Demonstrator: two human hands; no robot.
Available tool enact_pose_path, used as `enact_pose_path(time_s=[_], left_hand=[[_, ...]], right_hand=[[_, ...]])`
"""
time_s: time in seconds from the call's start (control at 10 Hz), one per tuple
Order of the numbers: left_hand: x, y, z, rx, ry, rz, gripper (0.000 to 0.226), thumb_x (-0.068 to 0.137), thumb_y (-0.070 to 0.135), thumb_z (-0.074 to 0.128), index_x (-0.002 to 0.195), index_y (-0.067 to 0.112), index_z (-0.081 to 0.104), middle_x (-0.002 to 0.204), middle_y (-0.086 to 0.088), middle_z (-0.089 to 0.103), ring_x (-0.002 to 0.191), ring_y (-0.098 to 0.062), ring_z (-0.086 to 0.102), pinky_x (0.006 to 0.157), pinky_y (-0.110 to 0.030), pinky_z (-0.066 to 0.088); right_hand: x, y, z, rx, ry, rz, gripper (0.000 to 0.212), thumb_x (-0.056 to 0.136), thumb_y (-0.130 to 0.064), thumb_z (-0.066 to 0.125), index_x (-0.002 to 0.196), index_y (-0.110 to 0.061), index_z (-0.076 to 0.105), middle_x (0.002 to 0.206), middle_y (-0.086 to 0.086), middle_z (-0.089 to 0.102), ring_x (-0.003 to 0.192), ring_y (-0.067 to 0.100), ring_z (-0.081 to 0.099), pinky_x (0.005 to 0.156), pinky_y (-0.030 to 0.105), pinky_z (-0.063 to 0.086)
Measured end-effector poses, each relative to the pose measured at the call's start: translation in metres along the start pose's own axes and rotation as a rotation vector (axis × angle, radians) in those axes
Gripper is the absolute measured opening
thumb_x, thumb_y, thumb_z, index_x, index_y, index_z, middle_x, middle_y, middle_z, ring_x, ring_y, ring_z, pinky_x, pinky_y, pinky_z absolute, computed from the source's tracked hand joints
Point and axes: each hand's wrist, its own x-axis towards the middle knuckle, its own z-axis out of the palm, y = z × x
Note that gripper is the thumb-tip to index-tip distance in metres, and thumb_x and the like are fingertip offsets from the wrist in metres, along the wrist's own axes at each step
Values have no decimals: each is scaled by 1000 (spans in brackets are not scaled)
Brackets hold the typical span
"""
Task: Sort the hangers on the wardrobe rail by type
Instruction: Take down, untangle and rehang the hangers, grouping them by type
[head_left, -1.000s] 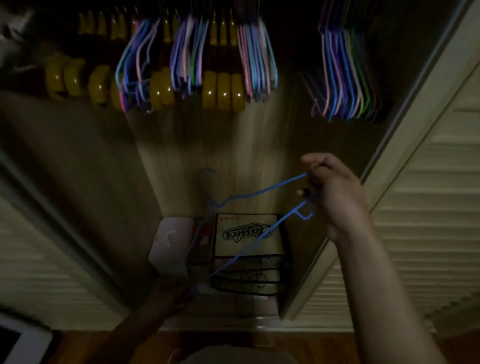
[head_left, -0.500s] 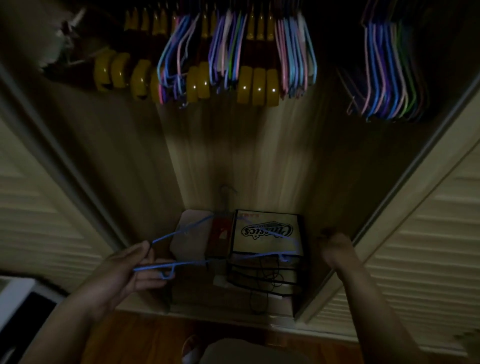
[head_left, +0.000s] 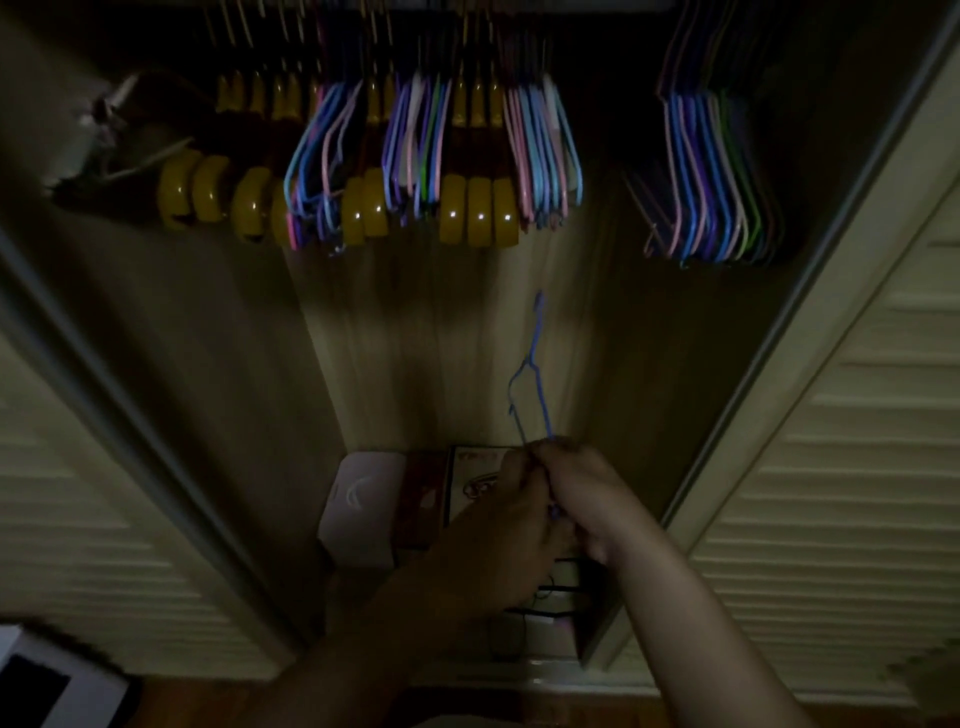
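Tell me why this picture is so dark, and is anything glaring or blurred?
Head view: the wardrobe is dim, lit mostly down its back panel; small bright glints sit on the yellow hangers; the coloured wire hangers stay readable; the left hand and right hand holding the blue hanger are murky and soft; the louvred doors bow from the wide lens.

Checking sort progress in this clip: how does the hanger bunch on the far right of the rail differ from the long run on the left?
The right bunch is thin coloured wire hangers only; the left run mixes wire hangers with thick yellow-brown wooden hangers. The right bunch is compact; the left run spreads wider. A gap separates them. Both hang from the same rail.
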Motion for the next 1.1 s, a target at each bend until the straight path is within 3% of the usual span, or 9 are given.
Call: enact_pose_path(time_s=[0.2,0.3,0.4,0.5,0.6,0.7,0.8,0.9,1.1], left_hand=[[25,18,-108,-450,152,161,21,88,39,57,105,51,58,113,22,59,107,2,58,93,-40,54],[53,38,-191,-291,418,297,17,93,32,51,105,40,60,101,25,59,97,4,57,86,-17,47],[74,54,-251,-30,647,328,20,98,17,53,116,21,60,114,9,53,103,-1,48,86,-14,40],[102,59,-319,319,998,352,38,90,20,59,127,9,56,134,-13,47,129,-28,42,108,-42,39],[125,51,-366,487,1117,321,49,91,29,56,135,7,50,140,-23,42,134,-41,38,114,-52,31],[148,33,-407,658,1062,225,50,97,41,43,132,6,52,128,-23,51,116,-41,47,99,-51,37],[156,20,-409,755,1031,140,53,97,47,40,128,4,50,118,-22,53,106,-39,47,94,-51,35],[158,23,-402,724,1052,106,55,98,48,41,126,3,51,114,-24,54,105,-40,48,97,-52,35],[157,16,-407,739,1008,145,62,86,40,60,135,5,45,119,-22,52,111,-39,45,102,-53,33]], right_hand=[[-3,-50,-48,-129,211,-194,28,98,-18,46,82,-10,67,82,10,69,70,24,67,66,38,46],[-14,-80,-67,-128,288,-329,30,101,-21,47,80,-13,66,79,7,67,68,24,66,69,39,45],[-23,-109,-75,-178,348,-425,30,102,-24,49,79,-14,66,74,4,67,64,20,66,71,39,49],[-34,-148,-84,-250,426,-513,30,101,-29,51,82,-14,69,77,5,70,70,19,68,78,41,53],[-37,-172,-86,-335,455,-571,31,103,-31,46,84,-15,65,79,2,66,76,16,61,72,34,46],[-26,-197,-83,-414,495,-633,31,105,-32,42,92,-16,65,83,0,62,78,12,56,64,30,37],[7,-225,-83,-439,526,-635,35,105,-33,39,91,-14,64,82,10,63,76,25,60,63,33,42],[31,-238,-87,-465,554,-609,35,104,-31,39,96,-9,65,93,14,65,87,30,62,76,37,47],[40,-234,-104,-877,653,-492,27,103,-20,42,85,-8,59,80,6,60,70,17,58,58,30,47]])
